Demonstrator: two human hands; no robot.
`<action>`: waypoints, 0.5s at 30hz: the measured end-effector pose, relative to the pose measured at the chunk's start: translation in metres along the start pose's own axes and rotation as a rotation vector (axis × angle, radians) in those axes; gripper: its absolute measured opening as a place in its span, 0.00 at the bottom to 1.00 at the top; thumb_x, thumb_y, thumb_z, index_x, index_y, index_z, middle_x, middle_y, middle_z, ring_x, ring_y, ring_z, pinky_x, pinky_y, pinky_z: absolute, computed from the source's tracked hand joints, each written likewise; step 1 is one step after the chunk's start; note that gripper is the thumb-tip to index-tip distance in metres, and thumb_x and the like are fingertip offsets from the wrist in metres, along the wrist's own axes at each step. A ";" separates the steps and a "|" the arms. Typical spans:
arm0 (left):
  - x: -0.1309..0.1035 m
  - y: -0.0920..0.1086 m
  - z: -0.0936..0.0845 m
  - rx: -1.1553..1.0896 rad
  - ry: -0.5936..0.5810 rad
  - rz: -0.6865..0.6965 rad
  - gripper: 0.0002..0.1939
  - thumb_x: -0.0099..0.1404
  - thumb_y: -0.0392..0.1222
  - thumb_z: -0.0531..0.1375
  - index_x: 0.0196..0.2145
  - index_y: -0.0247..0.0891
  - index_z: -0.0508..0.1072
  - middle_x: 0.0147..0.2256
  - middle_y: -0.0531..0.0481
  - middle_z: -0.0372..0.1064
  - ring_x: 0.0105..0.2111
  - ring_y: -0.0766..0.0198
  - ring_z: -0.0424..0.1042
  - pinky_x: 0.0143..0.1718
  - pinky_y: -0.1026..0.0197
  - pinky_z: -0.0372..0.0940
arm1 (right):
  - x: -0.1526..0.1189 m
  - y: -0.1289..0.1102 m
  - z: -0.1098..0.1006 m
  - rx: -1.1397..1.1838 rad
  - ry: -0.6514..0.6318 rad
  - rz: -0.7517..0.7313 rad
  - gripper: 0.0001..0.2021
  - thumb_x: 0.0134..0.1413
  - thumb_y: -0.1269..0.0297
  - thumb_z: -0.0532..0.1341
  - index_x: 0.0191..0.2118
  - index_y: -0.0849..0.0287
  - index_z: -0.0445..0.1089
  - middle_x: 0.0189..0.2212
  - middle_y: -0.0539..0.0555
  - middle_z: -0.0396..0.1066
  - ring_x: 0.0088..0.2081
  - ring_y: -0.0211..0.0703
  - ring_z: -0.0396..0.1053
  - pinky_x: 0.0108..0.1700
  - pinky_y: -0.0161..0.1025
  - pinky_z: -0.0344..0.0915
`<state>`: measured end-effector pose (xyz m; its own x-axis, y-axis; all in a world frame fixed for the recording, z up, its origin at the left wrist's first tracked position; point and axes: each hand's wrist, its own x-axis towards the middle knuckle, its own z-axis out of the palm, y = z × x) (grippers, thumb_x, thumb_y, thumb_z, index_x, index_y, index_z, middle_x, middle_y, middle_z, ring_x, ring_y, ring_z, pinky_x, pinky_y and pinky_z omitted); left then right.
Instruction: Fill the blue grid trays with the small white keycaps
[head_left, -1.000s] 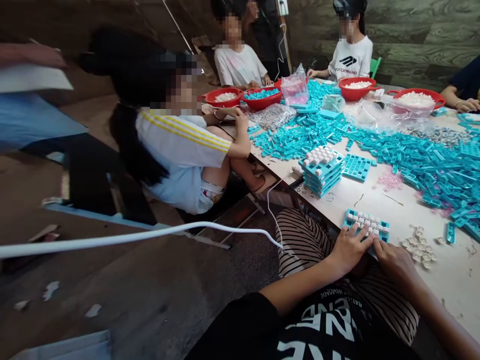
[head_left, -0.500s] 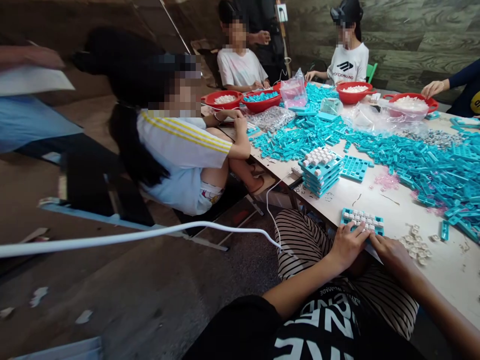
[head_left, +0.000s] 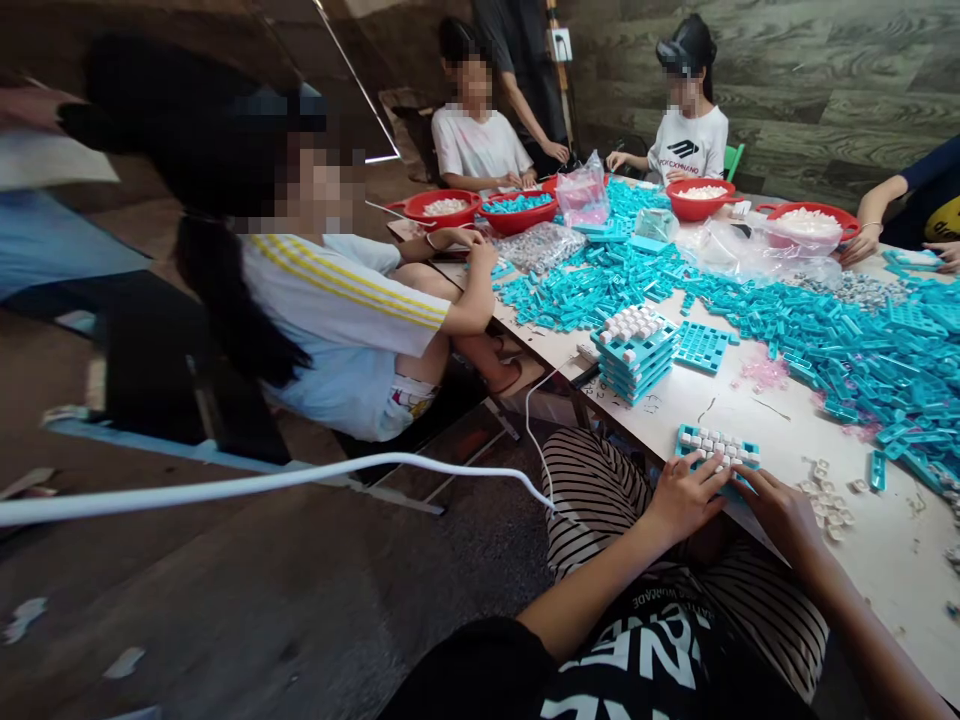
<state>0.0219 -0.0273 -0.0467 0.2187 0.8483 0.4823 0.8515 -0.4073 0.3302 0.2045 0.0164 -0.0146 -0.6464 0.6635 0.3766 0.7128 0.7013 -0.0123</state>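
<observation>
A small blue tray (head_left: pixel 684 437) with several white keycaps (head_left: pixel 709 441) on it lies at the table's near edge. My left hand (head_left: pixel 688 492) rests at the tray's near side, its fingers spread over the lower keycaps. Touching the near right corner is my right hand (head_left: pixel 776 505), with fingers stretched toward the keycaps; whether a small piece is under the fingertips is hidden. Loose white keycaps (head_left: pixel 829 505) are scattered just right of my right hand. Beyond the tray, to the left, stands a stack of blue trays (head_left: pixel 634 372) topped with white keycaps.
A heap of blue parts (head_left: pixel 832 340) spreads over the table (head_left: pixel 645 420). Red bowls (head_left: pixel 701 205) stand at the back. A person in a white shirt (head_left: pixel 337 290) sits at left; others are across the table. A white cable (head_left: pixel 300 480) crosses the lower left.
The view has shifted slightly. My hands stay at the tray, with the right fingers a little more spread. A standing person's hand at the back has lowered.
</observation>
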 end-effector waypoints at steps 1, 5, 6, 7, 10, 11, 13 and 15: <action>0.000 0.000 0.001 0.008 0.004 0.003 0.22 0.64 0.49 0.54 0.55 0.47 0.64 0.56 0.51 0.61 0.52 0.57 0.59 0.50 0.52 0.57 | 0.000 0.001 0.000 0.012 -0.008 -0.006 0.14 0.60 0.64 0.50 0.45 0.56 0.70 0.38 0.55 0.74 0.28 0.39 0.72 0.25 0.31 0.62; -0.001 0.003 0.002 0.026 0.018 -0.005 0.21 0.64 0.48 0.53 0.54 0.46 0.64 0.56 0.51 0.60 0.53 0.56 0.59 0.50 0.51 0.57 | -0.002 0.003 0.001 0.064 -0.061 -0.016 0.14 0.59 0.67 0.50 0.45 0.55 0.71 0.37 0.55 0.74 0.29 0.39 0.72 0.27 0.31 0.64; -0.001 0.005 0.001 0.036 0.024 -0.009 0.21 0.65 0.48 0.52 0.54 0.46 0.64 0.57 0.51 0.60 0.53 0.56 0.59 0.50 0.51 0.57 | -0.002 0.004 0.002 0.074 -0.068 -0.009 0.14 0.60 0.67 0.50 0.45 0.56 0.71 0.36 0.55 0.74 0.29 0.39 0.72 0.27 0.31 0.64; -0.001 0.007 0.000 0.050 0.030 -0.013 0.20 0.65 0.48 0.52 0.54 0.46 0.64 0.57 0.51 0.60 0.53 0.56 0.59 0.50 0.51 0.57 | -0.002 0.004 0.003 0.084 -0.076 -0.005 0.15 0.60 0.67 0.50 0.46 0.56 0.70 0.36 0.55 0.73 0.30 0.39 0.72 0.28 0.31 0.64; -0.001 0.012 -0.003 0.104 0.027 -0.022 0.20 0.66 0.47 0.50 0.54 0.44 0.64 0.58 0.51 0.58 0.54 0.55 0.58 0.49 0.50 0.57 | -0.004 0.006 0.008 0.130 -0.082 -0.007 0.15 0.60 0.67 0.49 0.48 0.57 0.69 0.34 0.55 0.73 0.30 0.39 0.72 0.29 0.31 0.65; -0.001 0.013 -0.004 0.117 0.017 -0.022 0.20 0.66 0.47 0.49 0.55 0.44 0.64 0.58 0.51 0.58 0.54 0.54 0.58 0.49 0.50 0.57 | -0.005 0.006 0.010 0.152 -0.077 -0.010 0.15 0.60 0.66 0.50 0.48 0.58 0.69 0.33 0.56 0.73 0.30 0.40 0.71 0.29 0.31 0.65; 0.000 0.015 -0.006 0.131 -0.006 -0.020 0.20 0.67 0.47 0.49 0.55 0.43 0.64 0.58 0.50 0.58 0.55 0.54 0.58 0.50 0.50 0.56 | -0.007 0.006 0.013 0.183 -0.058 -0.003 0.15 0.59 0.65 0.51 0.48 0.60 0.69 0.33 0.57 0.73 0.29 0.40 0.71 0.30 0.32 0.65; 0.000 0.015 -0.006 0.136 -0.015 -0.022 0.20 0.67 0.47 0.49 0.55 0.43 0.64 0.58 0.50 0.58 0.55 0.54 0.58 0.50 0.50 0.56 | -0.009 0.004 0.015 0.167 -0.047 0.010 0.15 0.59 0.63 0.52 0.48 0.61 0.69 0.32 0.57 0.72 0.28 0.39 0.70 0.29 0.32 0.65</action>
<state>0.0320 -0.0358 -0.0363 0.2059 0.8618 0.4635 0.9127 -0.3400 0.2268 0.2091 0.0174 -0.0319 -0.6543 0.6795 0.3318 0.6668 0.7254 -0.1708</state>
